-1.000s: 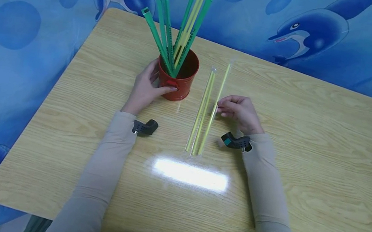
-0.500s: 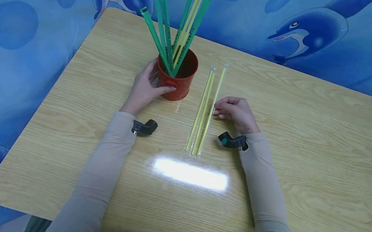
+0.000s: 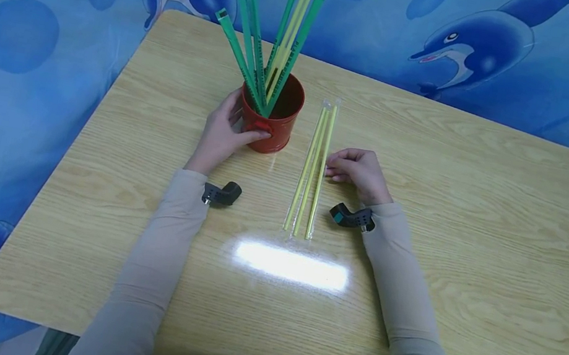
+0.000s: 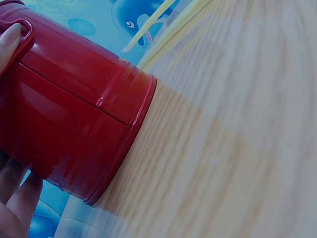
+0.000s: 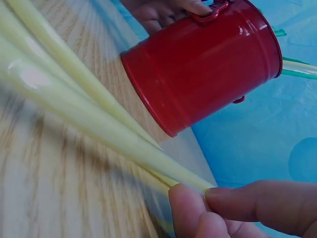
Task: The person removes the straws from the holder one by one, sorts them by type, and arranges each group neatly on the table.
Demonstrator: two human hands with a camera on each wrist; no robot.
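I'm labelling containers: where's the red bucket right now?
In the head view, the left hand grips the red bucket, just left of the three yellow straws by the right hand.

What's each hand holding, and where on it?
The left hand grips the red bucket round its side; the right hand pinches the rightmost yellow straw near its middle.

My sleeves [image 3: 150, 271] are plain pale beige. Behind each hand [image 3: 219, 136]: a black, bent camera [image 3: 223, 193], the right one [image 3: 352, 217] teal-marked.

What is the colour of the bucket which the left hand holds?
The bucket is glossy red, best seen in the right wrist view.
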